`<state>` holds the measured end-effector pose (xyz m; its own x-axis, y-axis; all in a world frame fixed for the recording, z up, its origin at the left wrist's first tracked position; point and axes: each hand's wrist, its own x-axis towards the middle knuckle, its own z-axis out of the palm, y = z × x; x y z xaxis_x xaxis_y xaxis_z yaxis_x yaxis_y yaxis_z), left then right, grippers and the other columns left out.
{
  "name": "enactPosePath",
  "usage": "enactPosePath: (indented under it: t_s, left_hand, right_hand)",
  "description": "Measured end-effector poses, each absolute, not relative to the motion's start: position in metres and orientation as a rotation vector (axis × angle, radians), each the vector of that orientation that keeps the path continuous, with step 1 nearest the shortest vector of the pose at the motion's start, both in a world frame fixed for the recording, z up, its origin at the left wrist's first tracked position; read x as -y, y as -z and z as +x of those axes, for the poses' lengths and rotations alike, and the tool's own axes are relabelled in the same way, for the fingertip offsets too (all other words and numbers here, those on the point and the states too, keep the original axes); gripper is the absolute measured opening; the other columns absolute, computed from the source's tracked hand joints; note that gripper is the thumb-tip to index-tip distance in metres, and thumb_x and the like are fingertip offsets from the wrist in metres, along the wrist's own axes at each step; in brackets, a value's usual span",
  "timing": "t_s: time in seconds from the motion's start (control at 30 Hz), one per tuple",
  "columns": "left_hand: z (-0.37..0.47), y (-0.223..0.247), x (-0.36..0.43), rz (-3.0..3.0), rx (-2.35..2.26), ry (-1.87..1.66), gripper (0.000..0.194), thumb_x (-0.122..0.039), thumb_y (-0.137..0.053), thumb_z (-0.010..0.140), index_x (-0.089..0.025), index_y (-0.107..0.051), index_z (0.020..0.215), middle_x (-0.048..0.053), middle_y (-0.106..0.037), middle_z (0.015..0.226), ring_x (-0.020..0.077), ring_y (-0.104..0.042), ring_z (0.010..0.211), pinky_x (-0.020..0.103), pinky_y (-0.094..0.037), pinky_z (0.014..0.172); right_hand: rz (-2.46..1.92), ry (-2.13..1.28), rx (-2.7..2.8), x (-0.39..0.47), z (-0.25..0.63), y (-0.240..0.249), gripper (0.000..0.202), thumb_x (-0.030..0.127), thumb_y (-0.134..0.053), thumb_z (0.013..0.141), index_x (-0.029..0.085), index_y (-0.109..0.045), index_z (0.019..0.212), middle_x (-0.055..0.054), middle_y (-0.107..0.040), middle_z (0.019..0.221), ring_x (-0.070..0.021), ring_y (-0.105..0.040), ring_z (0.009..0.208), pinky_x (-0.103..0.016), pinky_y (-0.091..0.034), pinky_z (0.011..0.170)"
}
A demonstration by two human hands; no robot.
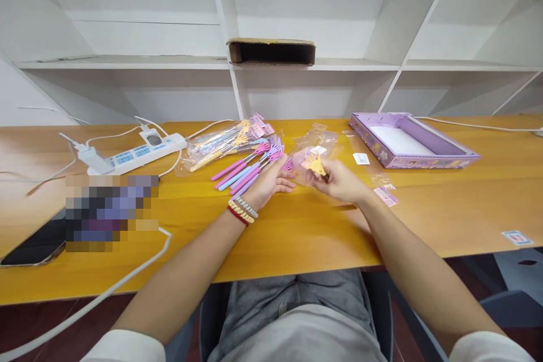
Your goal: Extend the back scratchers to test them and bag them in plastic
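One hand [341, 182] holds yellow, splay-fingered plastic [315, 164].

No readable text on purple box [432, 162], pink card [386, 196] or sticker [517, 238]

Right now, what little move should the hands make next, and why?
Maybe lay the yellow hand-shaped piece beside the pink and blue sticks: the right hand holds it, those sticks lie nearby outside the bag, and the left hand is open next to them.
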<state>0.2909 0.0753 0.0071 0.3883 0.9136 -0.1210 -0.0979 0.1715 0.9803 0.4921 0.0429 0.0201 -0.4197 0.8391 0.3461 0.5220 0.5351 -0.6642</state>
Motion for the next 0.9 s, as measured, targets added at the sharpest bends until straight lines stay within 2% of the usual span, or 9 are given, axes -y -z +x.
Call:
enactPosePath:
  t_s: [0.1, 0.2, 0.3, 0.37, 0.47, 0.6, 0.7, 0.77, 0.9]
  left_hand:
    - [0.291, -0.005, -0.074, 1.103, -0.851, -0.798, 0.044, -0.055, -0.061, 0.076, -0.017, -0.054, 0.096, 0.005, -0.064, 0.074, 0.0155, -0.063, 0.06, 0.03, -0.053, 0.06]
    - [0.292, -0.003, -0.073, 1.091, -0.891, -0.808, 0.032, -0.036, -0.069, 0.074, -0.017, -0.053, 0.094, 0.003, -0.063, 0.071, 0.0158, -0.063, 0.059, 0.031, -0.054, 0.057]
    - [0.291, -0.003, -0.075, 1.054, -0.981, -0.938, 0.034, -0.011, -0.066, 0.07, -0.017, -0.05, 0.099, 0.002, -0.063, 0.07, 0.0156, -0.064, 0.06, 0.029, -0.054, 0.055]
    - [0.288, -0.006, -0.078, 1.005, -0.962, -1.021, 0.035, -0.004, -0.061, 0.07, -0.015, -0.049, 0.101, 0.004, -0.064, 0.075, 0.0151, -0.065, 0.063, 0.028, -0.054, 0.058]
    - [0.282, -0.011, -0.082, 0.912, -0.857, -1.146, 0.033, -0.005, -0.058, 0.074, -0.015, -0.048, 0.103, 0.006, -0.066, 0.085, 0.0135, -0.066, 0.067, 0.029, -0.055, 0.066]
    - [0.278, -0.013, -0.085, 0.865, -0.752, -1.283, 0.023, -0.011, -0.058, 0.078, -0.017, -0.051, 0.099, 0.003, -0.064, 0.089, 0.0103, -0.065, 0.072, 0.029, -0.055, 0.075]
    - [0.281, -0.009, -0.085, 0.854, -0.708, -1.344, 0.012, -0.013, -0.055, 0.081, -0.018, -0.051, 0.091, 0.001, -0.062, 0.085, 0.0091, -0.064, 0.075, 0.03, -0.053, 0.082]
    - [0.285, -0.006, -0.083, 0.84, -0.675, -1.346, 0.008, -0.015, -0.053, 0.082, -0.019, -0.048, 0.087, -0.001, -0.06, 0.081, 0.0097, -0.064, 0.076, 0.033, -0.053, 0.085]
    - [0.292, -0.002, -0.079, 0.837, -0.64, -1.316, 0.011, -0.018, -0.053, 0.084, -0.019, -0.042, 0.081, -0.001, -0.061, 0.081, 0.0133, -0.066, 0.082, 0.037, -0.052, 0.085]
  right_hand:
    - [-1.01, -0.594, 2.331, -0.041, 0.48, -0.017, 0.014, 0.009, -0.047, 0.069, 0.019, -0.047, 0.078, 0.001, -0.051, 0.073, -0.0117, -0.044, 0.065, -0.022, -0.034, 0.062]
    - [-0.936, -0.563, 2.47, -0.04, 0.473, -0.016, 0.018, 0.006, -0.046, 0.066, 0.019, -0.049, 0.079, 0.0, -0.055, 0.075, -0.0128, -0.046, 0.068, -0.023, -0.035, 0.065]
    - [-0.927, -0.556, 2.489, -0.039, 0.471, -0.018, 0.012, 0.013, -0.052, 0.07, 0.018, -0.052, 0.08, -0.001, -0.057, 0.076, -0.0133, -0.047, 0.068, -0.024, -0.036, 0.066]
    - [-0.967, -0.582, 2.438, -0.039, 0.473, -0.02, 0.014, 0.025, -0.058, 0.075, 0.018, -0.055, 0.086, -0.001, -0.058, 0.078, -0.0132, -0.048, 0.069, -0.024, -0.036, 0.066]
    - [-1.13, -0.6, 2.25, -0.041, 0.481, -0.022, 0.028, 0.044, -0.06, 0.078, 0.017, -0.055, 0.084, 0.001, -0.053, 0.07, -0.0117, -0.045, 0.063, -0.023, -0.035, 0.06]
    - [-1.227, -0.74, 1.963, -0.045, 0.489, -0.02, 0.035, 0.052, -0.056, 0.081, 0.017, -0.053, 0.081, 0.002, -0.052, 0.068, -0.0103, -0.045, 0.057, -0.024, -0.036, 0.054]
    - [-1.156, -0.948, 1.844, -0.045, 0.488, -0.019, 0.035, 0.051, -0.058, 0.08, 0.018, -0.053, 0.09, 0.0, -0.057, 0.076, -0.0102, -0.05, 0.057, -0.026, -0.042, 0.055]
    - [-1.104, -1.073, 1.808, -0.044, 0.486, -0.018, 0.036, 0.045, -0.067, 0.073, 0.018, -0.053, 0.092, 0.0, -0.059, 0.077, -0.0104, -0.052, 0.057, -0.026, -0.045, 0.056]
    - [-1.079, -1.186, 1.743, -0.044, 0.48, -0.015, 0.037, 0.03, -0.073, 0.066, 0.018, -0.051, 0.094, -0.002, -0.063, 0.081, -0.0112, -0.056, 0.06, -0.027, -0.048, 0.056]
